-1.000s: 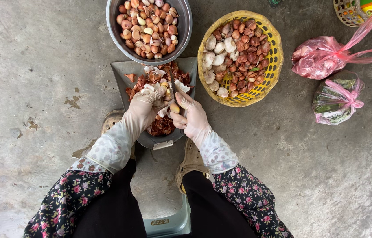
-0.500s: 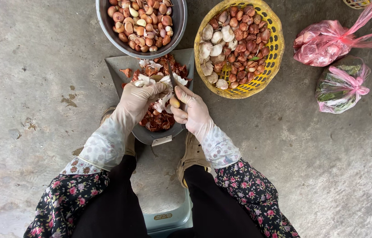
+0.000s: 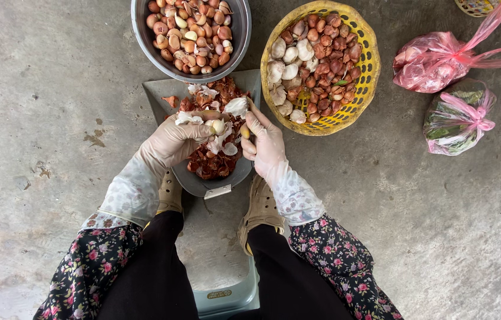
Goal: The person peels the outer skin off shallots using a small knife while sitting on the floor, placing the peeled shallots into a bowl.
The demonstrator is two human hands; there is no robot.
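While left hand [image 3: 174,137] pinches a garlic clove [image 3: 218,126] and right hand [image 3: 265,141] grips a small knife [image 3: 249,108], clove looks light, slick, best held at its ends

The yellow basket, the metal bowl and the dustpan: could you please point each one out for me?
yellow basket [image 3: 362,99]: head view, on its right woven wall.
metal bowl [image 3: 241,32]: head view, on its right inner rim.
dustpan [image 3: 161,95]: head view, on its bare left corner.

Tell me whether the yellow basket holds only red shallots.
No: the yellow basket holds red shallots along with a cluster of white garlic cloves on its left side.
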